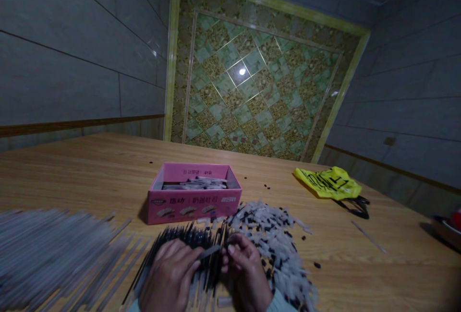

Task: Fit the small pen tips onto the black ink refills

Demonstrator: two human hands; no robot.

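My left hand (pixel 171 273) is closed over a thin greyish tube-like piece (pixel 210 252), whose tip points at my right hand. Thumb and fingers of my right hand (pixel 248 271) are pinched close to that tip; what they hold is too small and blurred to name. Beneath and between both hands lies a pile of thin black sticks (pixel 180 235), some with clear lower ends. To the right of my right hand spreads a heap of small translucent and black pieces (pixel 277 240). Long translucent tubes (pixel 54 254) lie in a broad bundle on the left.
A pink box (pixel 194 206) with several whitish thin pieces in it stands beyond my hands. On the wooden table (pixel 90 168), a yellow bag (pixel 329 183) with black print lies at the right, above a lone tube (pixel 369 236). A dark-rimmed bowl (pixel 446 233) sits at the right edge.
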